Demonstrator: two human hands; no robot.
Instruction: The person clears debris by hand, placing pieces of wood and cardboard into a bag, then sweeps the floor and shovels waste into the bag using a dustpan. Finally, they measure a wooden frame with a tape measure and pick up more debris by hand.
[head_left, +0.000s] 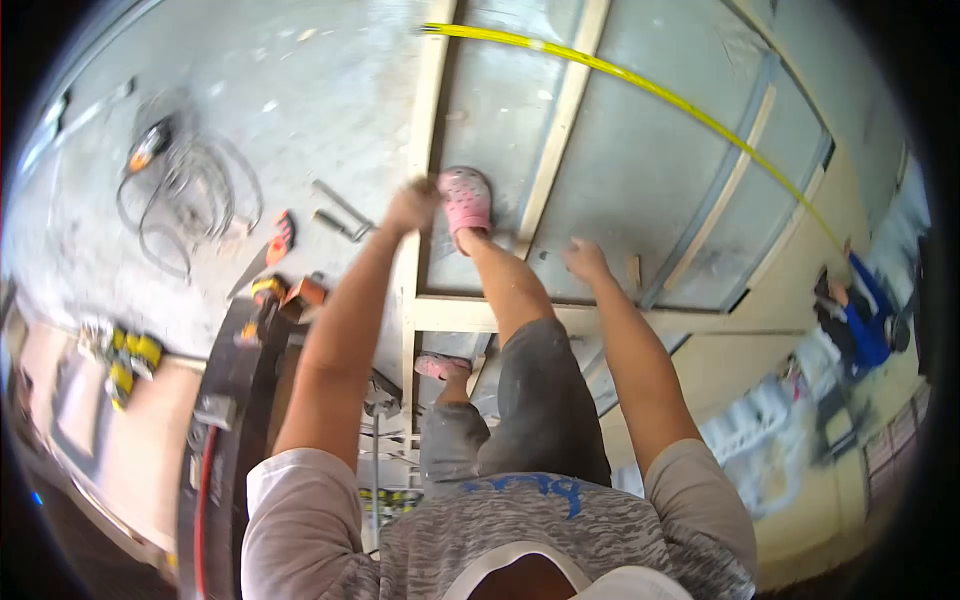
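My left hand (412, 205) is curled into a fist over the long timber of a wooden frame (425, 120). Whatever it grips, if anything, is hidden and slightly blurred. Beside it, my foot in a pink clog (466, 200) stands inside the frame. Over the frame's lower part hangs my right hand (586, 260), fingers curled, with no object visible in it. A yellow tape measure blade (640, 82) arcs across the far frame members, out of reach of both hands. Near its right end crouches a person in blue (868, 310). My other pink clog (440, 367) is lower down.
Left on the floor lie a corded power tool (150, 145), its coiled cable (205, 190), a handsaw (265, 255) and a clamp-like metal tool (345, 212). A dark beam (225, 400) carries a yellow tape measure case (268, 290). Yellow-green tools (130, 360) lie farther left.
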